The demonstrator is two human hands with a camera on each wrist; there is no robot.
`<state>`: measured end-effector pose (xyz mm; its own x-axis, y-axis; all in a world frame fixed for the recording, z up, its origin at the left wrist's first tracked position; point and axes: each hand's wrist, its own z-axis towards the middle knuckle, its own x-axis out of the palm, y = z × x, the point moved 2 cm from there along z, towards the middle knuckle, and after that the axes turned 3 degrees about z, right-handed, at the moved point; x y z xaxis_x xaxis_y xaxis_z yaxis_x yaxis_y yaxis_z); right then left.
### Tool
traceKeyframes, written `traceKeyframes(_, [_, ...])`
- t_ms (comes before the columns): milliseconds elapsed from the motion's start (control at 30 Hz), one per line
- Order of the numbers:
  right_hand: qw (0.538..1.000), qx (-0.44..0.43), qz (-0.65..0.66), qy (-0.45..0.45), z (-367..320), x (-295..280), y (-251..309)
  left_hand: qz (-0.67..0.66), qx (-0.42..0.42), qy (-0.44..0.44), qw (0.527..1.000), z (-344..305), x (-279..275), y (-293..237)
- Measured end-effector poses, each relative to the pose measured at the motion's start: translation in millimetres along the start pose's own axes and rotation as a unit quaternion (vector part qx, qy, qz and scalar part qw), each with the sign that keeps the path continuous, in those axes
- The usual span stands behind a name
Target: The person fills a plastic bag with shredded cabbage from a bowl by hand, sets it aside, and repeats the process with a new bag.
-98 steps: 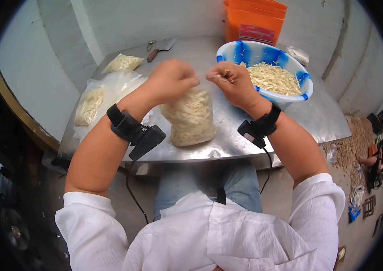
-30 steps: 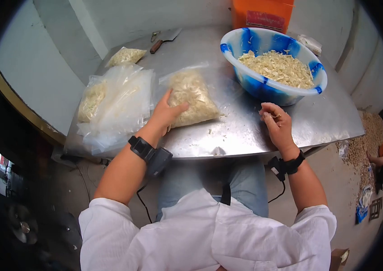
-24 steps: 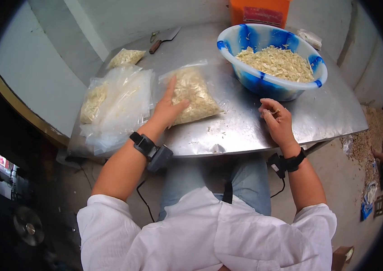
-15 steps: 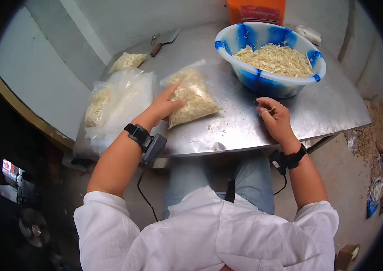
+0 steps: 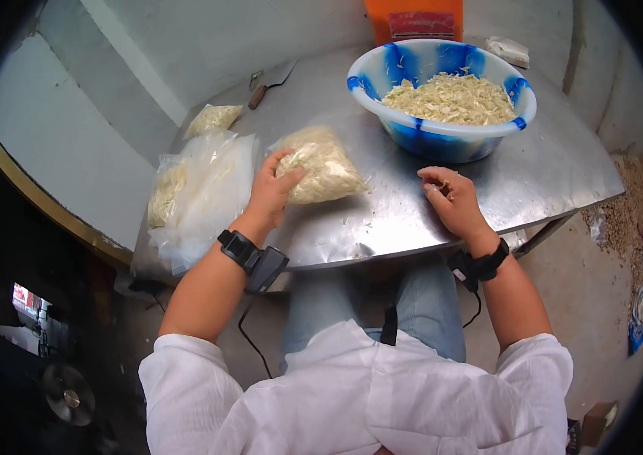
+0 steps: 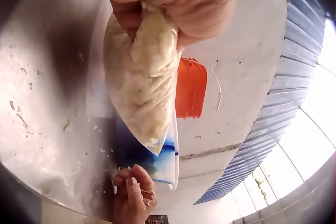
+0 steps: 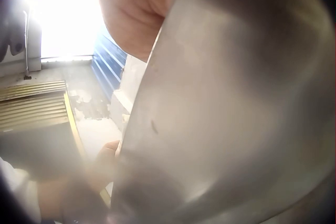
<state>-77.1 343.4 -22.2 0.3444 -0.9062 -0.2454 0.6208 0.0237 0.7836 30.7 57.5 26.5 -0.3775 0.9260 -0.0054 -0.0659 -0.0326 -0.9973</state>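
Observation:
My left hand [image 5: 267,193] grips the near left side of a clear plastic bag [image 5: 329,171] packed with pale shreds. In the left wrist view the thumb and fingers squeeze the bag [image 6: 142,82] from both sides, and it bulges away from the palm. My right hand [image 5: 454,203] lies at the table's front right, fingers loosely curled, with a few shreds stuck to them. Behind it stands a blue and white basin [image 5: 439,144] heaped with the same shreds [image 5: 454,100]. The right wrist view is mostly blurred metal tabletop [image 7: 220,103] and part of the palm [image 7: 139,14].
Left of the held bag lie flat plastic bags [image 5: 211,182] over a filled one [image 5: 166,197]. Farther back are a small filled bag [image 5: 214,118] and a wood-handled cleaver [image 5: 257,97]. An orange bin [image 5: 416,23] and a white packet [image 5: 508,51] stand behind the basin.
Earlier both hands were at the top of the upright bag. Later it lay down with the left hand spread on it; now that hand grips its side. The right hand has withdrawn to the table's front.

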Motion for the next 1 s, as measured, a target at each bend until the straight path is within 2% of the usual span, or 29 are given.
traceKeyframes(67, [1.000, 0.001, 0.001, 0.002, 0, 0, 1, -0.027, 0.000, -0.010, 1.000, -5, 1, -19])
traceKeyframes(133, [1.000, -0.004, -0.011, 0.008, 0, 0, 2, -0.062, 0.058, -0.021, 0.996, -3, -7, -38])
traceKeyframes(167, [1.000, -0.002, -0.010, 0.008, 0, 0, 2, -0.061, 0.057, -0.021, 0.996, -1, -10, -50])
traceKeyframes(233, [1.000, -0.021, -0.018, 0.013, 1, 1, 4, -0.080, 0.150, -0.019, 0.985, 7, -19, -80])
traceKeyframes(367, [0.999, -0.022, -0.024, 0.016, 2, 1, 8, -0.063, 0.219, -0.059, 0.972, 47, -45, -130])
traceKeyframes(433, [1.000, -0.004, -0.025, 0.018, 3, 1, 11, -0.054, 0.242, -0.074, 0.966, 74, -51, -137])
traceKeyframes(500, [1.000, -0.008, -0.022, 0.019, 3, 2, 11, 0.014, 0.159, -0.155, 0.975, 97, -60, -121])
traceKeyframes(533, [1.000, -0.013, -0.017, 0.022, 3, 1, 11, 0.008, 0.157, -0.157, 0.975, 101, -63, -108])
traceKeyframes(600, [0.999, -0.007, -0.030, 0.027, 4, 0, 14, 0.099, -0.037, -0.274, 0.956, 107, -75, -70])
traceKeyframes(700, [0.999, -0.008, -0.034, 0.037, 6, 1, 14, 0.065, -0.061, -0.259, 0.962, 101, -95, -20])
traceKeyframes(800, [0.998, -0.017, -0.045, 0.045, 6, 3, 15, 0.041, -0.021, -0.247, 0.968, 84, -98, 3])
traceKeyframes(867, [0.999, -0.014, -0.046, 0.025, 6, 4, 13, 0.141, 0.009, -0.145, 0.979, 75, -85, 10])
traceKeyframes(900, [0.998, -0.014, -0.049, 0.028, 6, 4, 14, 0.191, 0.038, -0.126, 0.973, 72, -74, 12])
traceKeyframes(933, [0.999, -0.010, -0.047, 0.023, 6, 4, 15, 0.185, 0.038, -0.127, 0.974, 67, -64, 16])
traceKeyframes(1000, [0.998, -0.007, -0.052, 0.019, 7, 4, 16, 0.205, 0.045, 0.007, 0.978, 58, -36, 15])
